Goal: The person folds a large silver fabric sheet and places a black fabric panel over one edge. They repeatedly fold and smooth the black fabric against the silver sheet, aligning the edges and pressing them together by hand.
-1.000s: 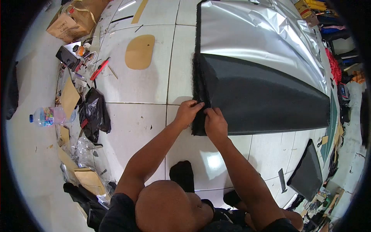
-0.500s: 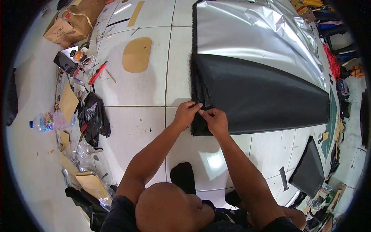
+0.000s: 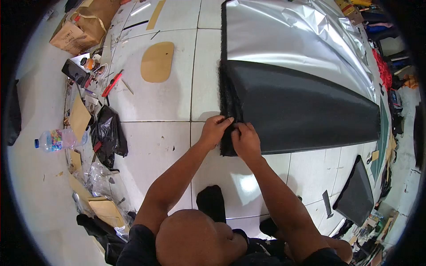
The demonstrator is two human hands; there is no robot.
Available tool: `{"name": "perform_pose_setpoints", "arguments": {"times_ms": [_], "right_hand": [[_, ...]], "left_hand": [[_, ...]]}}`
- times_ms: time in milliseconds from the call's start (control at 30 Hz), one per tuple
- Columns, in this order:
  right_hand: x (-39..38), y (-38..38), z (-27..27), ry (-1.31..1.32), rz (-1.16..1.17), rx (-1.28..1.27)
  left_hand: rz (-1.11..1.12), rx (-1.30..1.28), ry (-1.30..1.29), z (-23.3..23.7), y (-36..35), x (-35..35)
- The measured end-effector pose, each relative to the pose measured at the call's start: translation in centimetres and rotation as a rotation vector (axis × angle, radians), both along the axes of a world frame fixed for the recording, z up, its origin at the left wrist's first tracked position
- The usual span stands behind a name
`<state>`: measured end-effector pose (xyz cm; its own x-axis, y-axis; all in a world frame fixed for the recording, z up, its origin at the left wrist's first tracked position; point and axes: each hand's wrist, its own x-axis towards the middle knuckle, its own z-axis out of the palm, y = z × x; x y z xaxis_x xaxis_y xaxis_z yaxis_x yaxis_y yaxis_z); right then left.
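A wide sheet of black fabric (image 3: 301,106) with a silver backing (image 3: 275,35) lies on the tiled floor, partly folded over so that its black face shows in front. Along its left side runs a frayed black edge (image 3: 225,88). My left hand (image 3: 216,131) pinches this edge between thumb and fingers. Close on its right, my right hand (image 3: 246,139) has its fingers curled down on the fabric beside the edge, closed on it. The fingertips of both hands nearly meet, and the material right between them is partly hidden.
A tan rounded template (image 3: 157,62) lies on the tiles to the left. Beyond it are a red cutter (image 3: 112,84), a phone (image 3: 75,72), a black plastic bag (image 3: 108,135), a bottle (image 3: 60,139) and a paper bag (image 3: 82,29). A black fabric piece (image 3: 356,195) lies at right.
My right hand has curled its fingers further in and shifted slightly right from the left fingertips. The fabric's folded edge has opened a little near the hands. My left hand stays nearly still.
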<state>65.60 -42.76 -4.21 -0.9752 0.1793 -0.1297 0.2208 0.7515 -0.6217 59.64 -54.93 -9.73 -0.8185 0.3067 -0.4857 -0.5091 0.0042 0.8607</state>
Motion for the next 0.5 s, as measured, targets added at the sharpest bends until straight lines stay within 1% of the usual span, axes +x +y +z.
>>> {"name": "perform_pose_setpoints", "arguments": {"times_ms": [67, 100, 200, 300, 400, 500], "right_hand": [[0.0, -0.9, 1.2, -0.006, -0.010, 0.077], [0.0, -1.2, 1.6, -0.009, -0.016, 0.116], [-0.3, -0.7, 0.8, -0.093, -0.083, 0.046], [-0.8, 0.0, -0.3, -0.168, -0.231, -0.117], [-1.0, 0.8, 0.4, -0.301, -0.275, -0.254], [-0.8, 1.1, 0.8, -0.225, -0.315, -0.379]], "left_hand": [[0.054, 0.098, -0.001, -0.2, 0.3, 0.1], [0.040, 0.083, -0.022, 0.0, 0.3, 0.0], [0.009, 0.033, -0.064, 0.7, 0.1, -0.1], [0.016, 0.010, -0.084, 0.9, 0.0, 0.0], [0.024, 0.035, -0.107, 0.6, 0.1, -0.1], [0.027, 0.023, -0.102, 0.5, 0.1, -0.1]]}}
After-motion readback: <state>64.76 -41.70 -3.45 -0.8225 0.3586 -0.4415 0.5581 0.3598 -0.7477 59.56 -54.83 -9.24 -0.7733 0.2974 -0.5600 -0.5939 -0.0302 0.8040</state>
